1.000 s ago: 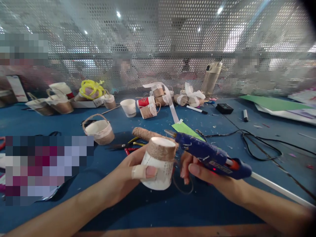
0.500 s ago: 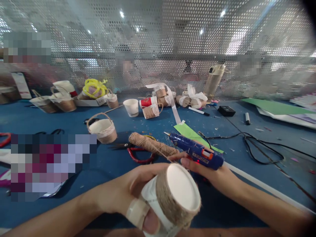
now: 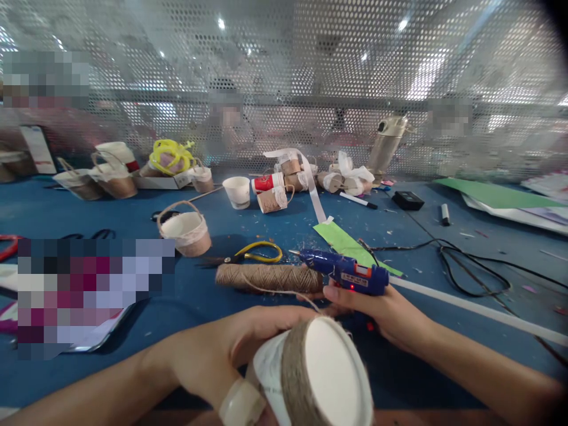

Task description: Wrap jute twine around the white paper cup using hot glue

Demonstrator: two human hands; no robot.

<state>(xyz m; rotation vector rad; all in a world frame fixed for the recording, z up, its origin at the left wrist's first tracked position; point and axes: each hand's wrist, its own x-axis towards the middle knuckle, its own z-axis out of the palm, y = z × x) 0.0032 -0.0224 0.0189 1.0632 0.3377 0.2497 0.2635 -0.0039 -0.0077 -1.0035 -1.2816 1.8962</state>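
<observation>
the left grip [image 3: 213, 349] is closed around a paper cup [image 3: 275, 370], its taped thumb [image 3: 242, 403] along the near left side and its other fingers reaching over the far side. the cup lies tilted on its side at the right of that grip, its round white end pointing right and toward the viewer, clear of the fingers. a band of wound twine [image 3: 295, 378] circles the cup beside that end. the right grip [image 3: 393, 313] is wrapped around a blue glue gun [image 3: 341, 269], whose body sits above the thumb, nozzle to the left; a white glue stick [image 3: 470, 309] runs out behind. whether its fingertips also pinch the loose strand [image 3: 288, 293] cannot be told. that strand runs from a twine spool [image 3: 261, 277], lying just beyond both grips, toward the cup. behind the spool are yellow-handled scissors [image 3: 264, 248]; a green strip [image 3: 344, 241] lies past the gun's barrel, and a small handled basket [image 3: 186, 239] stands on the blue table [image 3: 248, 228], well apart from the cup.
</observation>
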